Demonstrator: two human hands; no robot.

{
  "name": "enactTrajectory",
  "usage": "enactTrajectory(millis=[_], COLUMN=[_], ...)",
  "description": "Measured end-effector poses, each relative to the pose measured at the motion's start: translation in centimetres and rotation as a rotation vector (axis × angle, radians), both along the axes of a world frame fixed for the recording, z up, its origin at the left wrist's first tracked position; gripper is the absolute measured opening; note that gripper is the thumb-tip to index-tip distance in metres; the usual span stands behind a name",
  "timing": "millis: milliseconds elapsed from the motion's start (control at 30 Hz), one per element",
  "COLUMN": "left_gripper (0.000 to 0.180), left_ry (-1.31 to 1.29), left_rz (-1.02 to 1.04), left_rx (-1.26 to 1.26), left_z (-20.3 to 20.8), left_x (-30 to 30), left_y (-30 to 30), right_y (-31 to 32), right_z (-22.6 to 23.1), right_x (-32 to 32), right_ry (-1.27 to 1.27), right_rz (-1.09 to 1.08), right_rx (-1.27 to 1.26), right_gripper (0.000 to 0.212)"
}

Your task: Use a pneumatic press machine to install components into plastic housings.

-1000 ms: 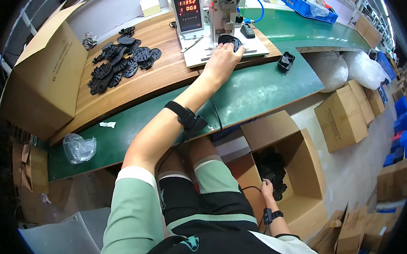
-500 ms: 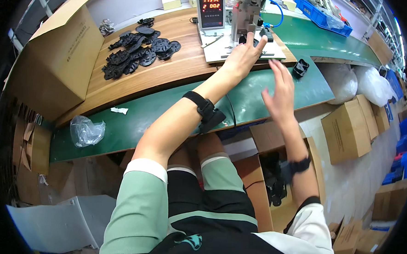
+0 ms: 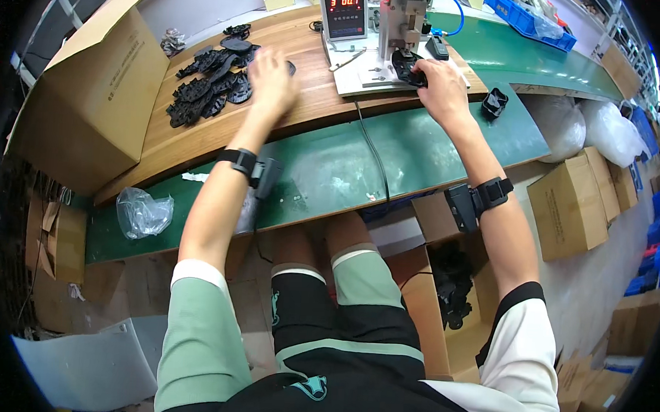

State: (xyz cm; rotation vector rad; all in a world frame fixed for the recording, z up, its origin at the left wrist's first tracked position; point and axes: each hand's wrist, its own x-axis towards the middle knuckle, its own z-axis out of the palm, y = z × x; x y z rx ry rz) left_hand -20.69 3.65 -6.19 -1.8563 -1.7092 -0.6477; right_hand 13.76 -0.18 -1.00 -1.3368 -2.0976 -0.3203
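At the bench press (image 3: 407, 20), my right hand (image 3: 444, 91) pinches a black plastic part (image 3: 408, 68) sitting on the press base, under the metal head. My left hand (image 3: 273, 85) is smeared by motion at the right edge of a pile of black plastic parts (image 3: 209, 88). Whether its fingers hold one of them does not show. Both wrists wear black straps with small box-shaped devices.
A display box (image 3: 345, 11) with red digits stands left of the press. A cardboard carton (image 3: 101, 82) flanks the pile. Another black part (image 3: 494, 103) rests on the green bench at right. An open carton (image 3: 479, 348) with black parts sits below, beside my legs.
My left hand has left the press and swung left to the pile. My right hand has moved up to the press and taken hold of the black part there.
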Motion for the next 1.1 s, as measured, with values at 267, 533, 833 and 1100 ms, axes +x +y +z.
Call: enactTrajectory(millis=[267,533,833,1100], left_gripper=[0.038,0.034,0.034,0.045], left_ry=[-0.319,-0.355,-0.45,-0.097], left_rz=[-0.112,-0.166,-0.444,-0.649], left_rx=[-0.008,0.157,0.228,0.166], left_z=[-2.0,-0.4,1.7,3.0], left_x=[-3.3,-2.6,-0.1,10.7], left_y=[-2.3,-4.1,-6.6,-7.0], right_y=[-0.1,-0.1,0.2,1.7], right_z=[-0.1,-0.2,0.7,1.9], right_x=[0.7,0.5,0.4,3.7], right_ry=[-0.013,-0.043,-0.089,0.063], right_rz=[-0.013,-0.026,-0.004,0.128], right_rx=[-0.022,-0.035,-0.051,-0.079], right_gripper=[0.031,0.03,0.029,0.022])
